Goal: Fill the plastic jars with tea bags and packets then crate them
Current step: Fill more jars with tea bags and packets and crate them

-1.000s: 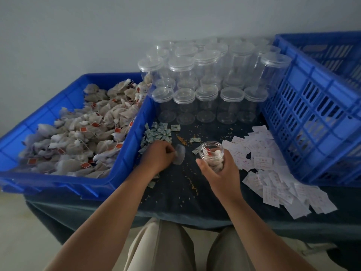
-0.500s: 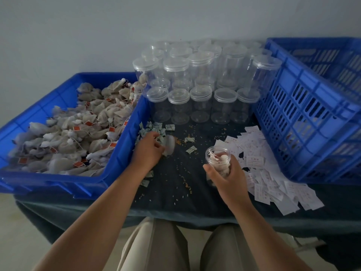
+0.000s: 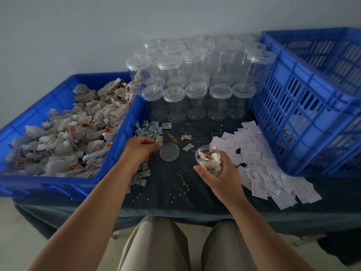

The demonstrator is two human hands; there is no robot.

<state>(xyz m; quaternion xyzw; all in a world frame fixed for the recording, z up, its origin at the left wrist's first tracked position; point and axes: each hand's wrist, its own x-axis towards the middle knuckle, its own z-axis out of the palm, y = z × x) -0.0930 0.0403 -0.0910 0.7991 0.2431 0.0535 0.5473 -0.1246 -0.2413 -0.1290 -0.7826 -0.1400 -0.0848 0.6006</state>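
The clear round plastic jar is held above the near middle of the dark cloth-covered table, tilted a little to the left, with its mouth uncapped. It is gripped from the near side by the right hand, whose fingers and thumb are curled round its wall. Pale mesh tea bags with red tags can be seen inside it, reaching well up toward the mouth.

To the left of the jar and apart from it, a clear round plastic lid is laid flat on the cloth. The left hand is placed just left of that lid. Its fingers are curled inward with the tips drawn together near the lid's far-left edge — whether anything is pinched between them cannot be told. A scatter of small grey-green folded packets is spread under and around this hand. The packets lie beside the wall of the shallow blue plastic bin at the left, which is filled with a heap of grey tagged bags.

At the far side, empty clear lidded jars are stacked in two tiers by the wall. A tall blue slotted plastic crate is set at the right, and white printed paper slips are strewn between it and the held jar. Loose brown grains are sprinkled over the cloth — thickest just beyond the lid.
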